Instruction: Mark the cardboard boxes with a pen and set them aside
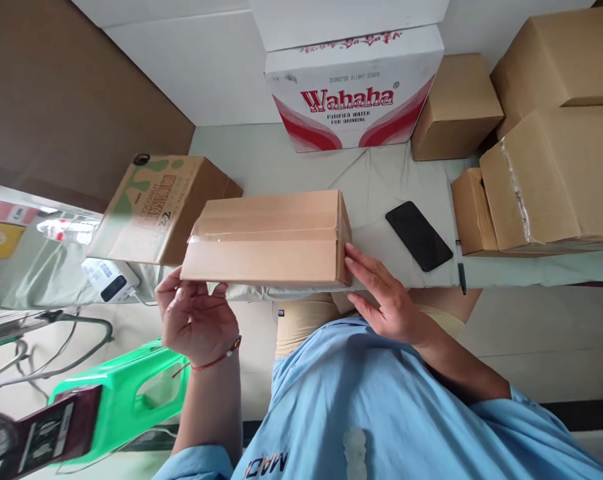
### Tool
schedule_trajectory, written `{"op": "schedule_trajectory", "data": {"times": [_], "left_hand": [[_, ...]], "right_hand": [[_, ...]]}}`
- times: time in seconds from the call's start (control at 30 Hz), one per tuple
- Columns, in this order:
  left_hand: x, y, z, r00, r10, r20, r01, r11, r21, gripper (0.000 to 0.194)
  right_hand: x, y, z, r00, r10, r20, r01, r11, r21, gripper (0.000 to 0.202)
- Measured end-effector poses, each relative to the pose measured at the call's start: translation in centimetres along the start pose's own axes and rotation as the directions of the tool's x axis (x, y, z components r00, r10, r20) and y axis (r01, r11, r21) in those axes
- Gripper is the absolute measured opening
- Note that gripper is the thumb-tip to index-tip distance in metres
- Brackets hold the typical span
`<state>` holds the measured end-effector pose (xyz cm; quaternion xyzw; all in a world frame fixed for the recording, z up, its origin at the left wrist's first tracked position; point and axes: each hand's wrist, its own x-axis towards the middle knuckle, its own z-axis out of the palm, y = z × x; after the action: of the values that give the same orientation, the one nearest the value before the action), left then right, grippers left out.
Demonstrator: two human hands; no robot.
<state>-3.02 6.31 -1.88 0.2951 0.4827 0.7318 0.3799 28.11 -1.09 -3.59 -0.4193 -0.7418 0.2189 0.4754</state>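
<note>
A long brown cardboard box with clear tape along its top sits between my hands at the table's front edge. My left hand grips its lower left corner, with fingers partly under it. At the right end, my right hand rests its fingertips against the corner, its fingers apart. Right of the box lies a black phone. Behind its left end stands a printed carton with green shapes.
A white and red water carton stands at the back. Brown boxes are stacked at the right, near a black pen. A white device sits at the left edge, above a green stool.
</note>
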Motion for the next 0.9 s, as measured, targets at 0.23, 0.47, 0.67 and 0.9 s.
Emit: {"op": "schedule_trajectory", "data": {"times": [0.23, 0.47, 0.67, 0.9], "left_hand": [[-1.1, -5.5, -1.6, 0.976, -0.173, -0.133, 0.195, 0.964, 0.179, 0.038], [-1.6, -5.4, -2.1, 0.992, -0.115, -0.054, 0.124, 0.968, 0.219, 0.054], [-2.9, -3.6, -1.0, 0.997, -0.053, 0.049, 0.042, 0.978, 0.203, 0.049], [-5.4, -0.5, 0.7, 0.938, 0.140, 0.319, -0.198, 0.968, 0.157, 0.042]], "right_hand": [[-2.3, 4.1, 2.6, 0.900, 0.435, -0.005, -0.435, 0.900, 0.041, 0.063], [-2.8, 4.0, 0.8, 0.825, 0.563, -0.057, -0.549, 0.820, 0.161, 0.049], [-2.4, 4.0, -2.1, 0.777, 0.591, -0.216, -0.577, 0.806, 0.130, 0.045], [-3.3, 4.1, -3.3, 0.719, 0.626, -0.301, -0.617, 0.775, 0.139, 0.046]]}}
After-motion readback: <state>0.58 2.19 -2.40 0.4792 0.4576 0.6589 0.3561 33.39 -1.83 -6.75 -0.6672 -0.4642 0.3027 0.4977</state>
